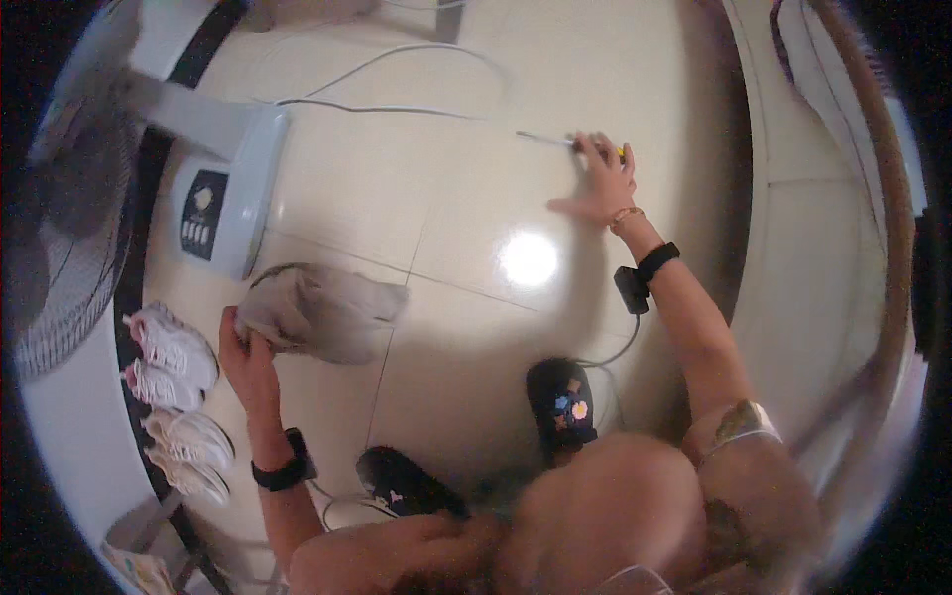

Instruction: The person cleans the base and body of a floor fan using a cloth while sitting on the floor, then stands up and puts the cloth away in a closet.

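A crumpled grey-beige cloth [327,309] hangs from my left hand [248,362], whose fingers are closed on its left edge. On the tiled floor, farther off to the right, lies a screwdriver [543,137] with a thin metal shaft and a dark and yellow handle. My right hand [603,183] reaches over that handle with its fingers extended and the thumb stretched away to the left. The fingers partly cover the handle; whether they touch it I cannot tell.
At the left stands a fan [74,218] on a pale blue base [260,188], its grey cable [377,110] running across the floor. Pale shoes [177,357] line the left wall. Dark slippers [560,397] are on my feet. A pale cabinet or bed side [808,258] borders the right.
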`<state>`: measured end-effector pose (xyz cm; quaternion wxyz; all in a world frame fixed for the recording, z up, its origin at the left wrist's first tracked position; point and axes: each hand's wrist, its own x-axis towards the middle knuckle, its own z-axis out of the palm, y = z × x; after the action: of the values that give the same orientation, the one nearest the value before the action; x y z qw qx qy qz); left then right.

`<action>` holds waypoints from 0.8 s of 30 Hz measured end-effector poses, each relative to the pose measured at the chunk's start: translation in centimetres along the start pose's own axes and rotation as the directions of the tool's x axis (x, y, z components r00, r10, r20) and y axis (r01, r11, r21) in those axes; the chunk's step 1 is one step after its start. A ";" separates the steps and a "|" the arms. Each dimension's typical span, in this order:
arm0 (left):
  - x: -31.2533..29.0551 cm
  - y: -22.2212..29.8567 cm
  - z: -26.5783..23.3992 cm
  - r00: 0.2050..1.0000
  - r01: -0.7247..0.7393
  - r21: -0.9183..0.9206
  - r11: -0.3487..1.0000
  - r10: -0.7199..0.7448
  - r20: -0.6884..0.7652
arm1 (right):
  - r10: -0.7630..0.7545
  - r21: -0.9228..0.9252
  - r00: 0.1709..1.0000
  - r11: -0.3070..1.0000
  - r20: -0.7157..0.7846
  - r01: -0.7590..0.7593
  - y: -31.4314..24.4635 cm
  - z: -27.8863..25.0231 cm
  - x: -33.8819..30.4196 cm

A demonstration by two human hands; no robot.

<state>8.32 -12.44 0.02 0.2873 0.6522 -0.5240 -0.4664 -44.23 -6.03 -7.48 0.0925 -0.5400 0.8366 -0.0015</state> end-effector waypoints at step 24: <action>4.2 1.7 8.0 0.824 -0.514 0.750 0.416 -0.002 0.567 | 0.179 0.093 0.827 0.959 0.533 -0.267 2.5 -0.9 -6.6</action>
<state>0.43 -16.07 -2.98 -0.1627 0.4722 -0.8376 -0.2216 -44.01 0.86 -5.90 0.3583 -0.4091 0.8347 0.0865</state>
